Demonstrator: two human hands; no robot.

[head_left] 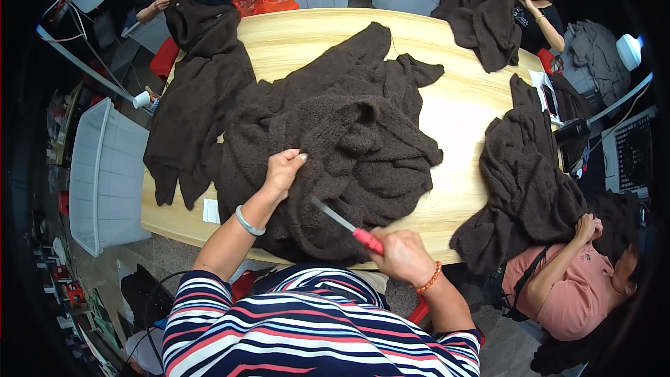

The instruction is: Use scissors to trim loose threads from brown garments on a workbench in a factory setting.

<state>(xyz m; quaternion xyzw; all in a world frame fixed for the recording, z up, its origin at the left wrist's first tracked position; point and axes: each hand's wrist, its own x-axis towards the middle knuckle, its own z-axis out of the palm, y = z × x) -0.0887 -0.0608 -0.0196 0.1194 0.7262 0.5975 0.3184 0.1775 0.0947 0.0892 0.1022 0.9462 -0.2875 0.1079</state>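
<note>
On table (447,119), near edge: dark brown knit sweater (349,132), soft, floppy, probably snag-prone. Left hand (285,171) pinching a fold; right hand (401,255) fisted around red-handled tool (349,227). Best gripped by bunched folds.

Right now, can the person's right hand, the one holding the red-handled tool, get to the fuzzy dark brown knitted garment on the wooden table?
Probably yes. The right hand grips the red-handled tool, whose blade already lies over the fuzzy dark brown knitted garment. Nothing stands between them, and the left hand pinches the knit off to the side.
</note>
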